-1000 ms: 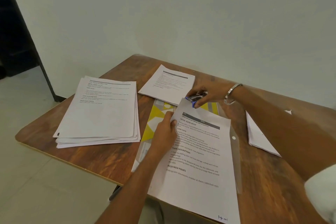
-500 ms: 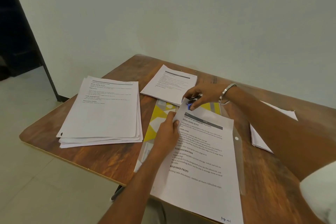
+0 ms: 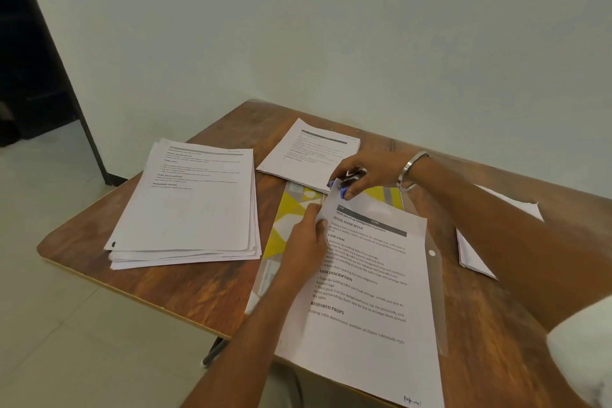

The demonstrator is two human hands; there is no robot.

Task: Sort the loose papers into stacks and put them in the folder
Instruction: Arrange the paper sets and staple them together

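A printed stack of sheets (image 3: 367, 301) lies on a yellow-patterned clear folder (image 3: 291, 225) near the table's front edge. My left hand (image 3: 306, 242) pinches the stack's left edge close to its top corner. My right hand (image 3: 362, 172) grips a small blue-and-black stapler (image 3: 346, 184) set on the top left corner of that stack. A thick pile of papers (image 3: 188, 205) sits at the left. A thinner pile (image 3: 308, 152) lies behind the folder. More white sheets (image 3: 473, 255) lie at the right, partly hidden by my right arm.
The wooden table (image 3: 185, 285) stands against a pale wall; its front edge runs diagonally, with tiled floor (image 3: 66, 341) below. A dark doorway (image 3: 29, 43) is at the far left. A metal bangle (image 3: 412, 169) is on my right wrist.
My right hand with the stapler has shifted slightly towards the stack's top left corner. My left hand keeps its pinch on the edge. The camera view has drifted a little.
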